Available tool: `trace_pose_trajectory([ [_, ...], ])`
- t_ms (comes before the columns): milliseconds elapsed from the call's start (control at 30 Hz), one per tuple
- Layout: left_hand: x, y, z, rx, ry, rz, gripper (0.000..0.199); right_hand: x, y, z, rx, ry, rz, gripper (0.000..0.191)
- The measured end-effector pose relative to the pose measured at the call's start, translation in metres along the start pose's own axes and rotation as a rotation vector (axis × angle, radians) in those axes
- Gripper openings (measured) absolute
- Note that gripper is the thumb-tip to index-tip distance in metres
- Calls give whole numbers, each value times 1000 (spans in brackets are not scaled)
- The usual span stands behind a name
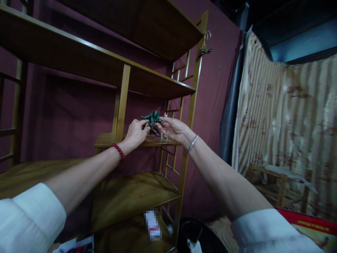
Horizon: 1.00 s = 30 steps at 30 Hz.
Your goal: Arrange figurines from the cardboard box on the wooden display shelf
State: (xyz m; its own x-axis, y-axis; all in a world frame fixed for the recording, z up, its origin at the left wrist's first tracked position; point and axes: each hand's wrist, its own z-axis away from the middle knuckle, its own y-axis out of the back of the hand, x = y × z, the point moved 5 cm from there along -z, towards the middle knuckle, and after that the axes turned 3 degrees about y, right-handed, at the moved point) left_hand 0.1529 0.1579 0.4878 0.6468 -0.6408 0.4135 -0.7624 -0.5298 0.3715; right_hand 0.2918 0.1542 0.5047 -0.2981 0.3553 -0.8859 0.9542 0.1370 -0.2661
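Note:
A small bundle of shiny green fabric (154, 117), perhaps a ribbon or scrunchie, is held between my two hands above the short middle shelf (105, 140). My left hand (136, 133) pinches its left side with thumb and fingers. From the right, my right hand (175, 130) grips the other side, palm partly turned up. Below the green part hangs a darker, brownish and purple tangle (152, 130) whose kind I cannot make out. Small clear and whitish bits show by the right fingers.
Wooden shelving (122, 102) stands against a purple wall. Dark twig-like pieces (205, 51) hang on its right post. Lower down are a blurred white box (153, 225) and a black bin (207, 242). A striped curtain (263, 116) and a wooden stool (281, 186) are at right.

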Motion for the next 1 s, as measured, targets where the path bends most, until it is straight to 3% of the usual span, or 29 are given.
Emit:
trace_pose_trajectory([
  [400, -27, -16, -14, 27, 148, -74, 32, 20, -7, -28, 51, -61, -9, 16],
  [1000, -49, -27, -31, 6, 345, 15, 30, 42, -9, -60, 25, -56, -1, 13],
])
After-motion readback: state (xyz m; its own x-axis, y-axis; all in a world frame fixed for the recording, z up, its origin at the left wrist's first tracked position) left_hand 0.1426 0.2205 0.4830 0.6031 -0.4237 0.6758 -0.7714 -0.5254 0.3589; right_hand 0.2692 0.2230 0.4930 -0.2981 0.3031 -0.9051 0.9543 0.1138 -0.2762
